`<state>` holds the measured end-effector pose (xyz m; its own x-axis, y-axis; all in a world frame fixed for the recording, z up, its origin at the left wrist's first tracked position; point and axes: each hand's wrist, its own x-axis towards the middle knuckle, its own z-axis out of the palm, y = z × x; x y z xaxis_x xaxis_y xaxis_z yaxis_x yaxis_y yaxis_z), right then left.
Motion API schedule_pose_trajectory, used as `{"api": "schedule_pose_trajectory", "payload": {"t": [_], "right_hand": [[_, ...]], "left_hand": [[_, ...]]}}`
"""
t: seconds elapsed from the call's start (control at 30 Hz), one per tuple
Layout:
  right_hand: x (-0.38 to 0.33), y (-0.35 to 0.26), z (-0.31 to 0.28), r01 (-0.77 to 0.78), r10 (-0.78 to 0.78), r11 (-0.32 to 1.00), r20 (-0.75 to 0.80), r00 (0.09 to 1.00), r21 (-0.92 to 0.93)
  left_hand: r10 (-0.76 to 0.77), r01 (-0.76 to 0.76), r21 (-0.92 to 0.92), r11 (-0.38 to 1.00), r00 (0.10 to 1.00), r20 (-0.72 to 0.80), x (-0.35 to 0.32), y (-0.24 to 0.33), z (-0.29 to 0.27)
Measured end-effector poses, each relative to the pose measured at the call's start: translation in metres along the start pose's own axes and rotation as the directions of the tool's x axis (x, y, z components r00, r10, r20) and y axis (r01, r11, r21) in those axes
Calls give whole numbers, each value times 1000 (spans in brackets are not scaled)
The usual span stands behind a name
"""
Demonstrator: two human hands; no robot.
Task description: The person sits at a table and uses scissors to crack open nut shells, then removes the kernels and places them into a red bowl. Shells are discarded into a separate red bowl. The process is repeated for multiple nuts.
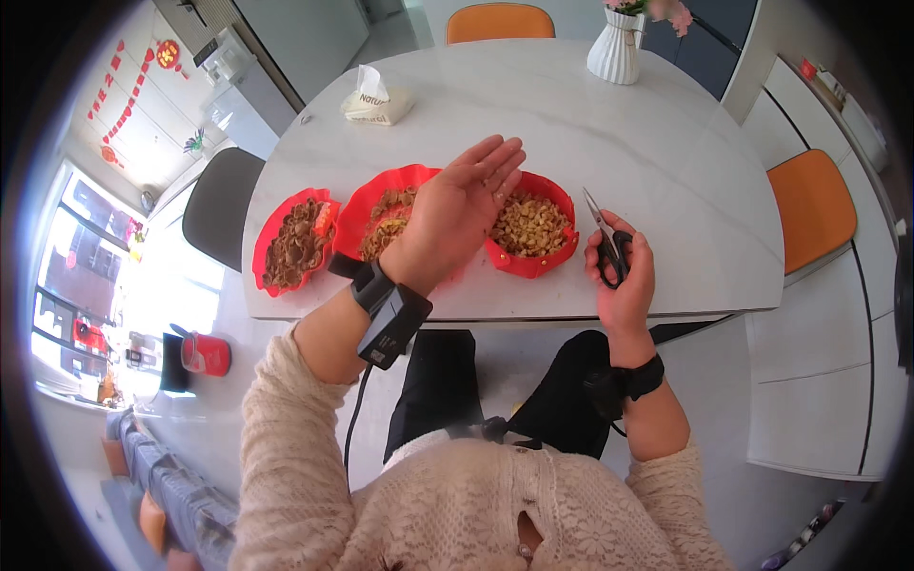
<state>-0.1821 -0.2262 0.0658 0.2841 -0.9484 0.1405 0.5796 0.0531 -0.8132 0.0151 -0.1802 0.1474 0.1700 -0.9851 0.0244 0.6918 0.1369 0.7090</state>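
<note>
My left hand (464, 211) is stretched out, palm up and fingers extended, over the middle red dish (360, 202) and beside the right one. It grips nothing that I can see. My right hand (628, 285) is closed round the black handles of a pair of scissors (610, 238), blades pointing up and away. The right-hand red bowl (522, 264) holds many pale yellow-brown pieces, like shelled nuts. Brown shell-like pieces fill the left red dish (265, 228). In the middle dish lie brownish and yellowish bits, partly hidden by my left hand and wrist.
A tissue pack (377, 108) lies toward the far left of the white marbled table (495, 105). At the far right stands a white ribbed vase (616, 49) with pink flowers. Around the table are orange chairs (810, 211) and a grey chair (225, 205).
</note>
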Motion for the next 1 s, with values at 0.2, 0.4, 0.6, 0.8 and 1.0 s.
{"api": "schedule_pose_trajectory", "payload": {"t": [0.2, 0.4, 0.6, 0.8, 1.0], "right_hand": [[0, 3, -1, -8, 9, 1000, -24, 1000, 12], [4, 6, 0, -38, 38, 999, -24, 999, -16], [3, 6, 2, -34, 30, 995, -49, 998, -95], [5, 8, 2, -32, 25, 990, -55, 998, -134], [5, 9, 2, -39, 24, 984, -87, 996, -172]], "left_hand": [[225, -227, -36, 973, 973, -59, -13, 53, -39], [523, -317, 626, 713, 835, -172, -56, 118, -105], [255, 11, 820, 573, 948, -191, -84, 127, -135], [-269, 100, 946, 307, 963, -15, -77, 107, -126], [-121, 17, 1000, 14, 993, -15, -66, 95, -123]]}}
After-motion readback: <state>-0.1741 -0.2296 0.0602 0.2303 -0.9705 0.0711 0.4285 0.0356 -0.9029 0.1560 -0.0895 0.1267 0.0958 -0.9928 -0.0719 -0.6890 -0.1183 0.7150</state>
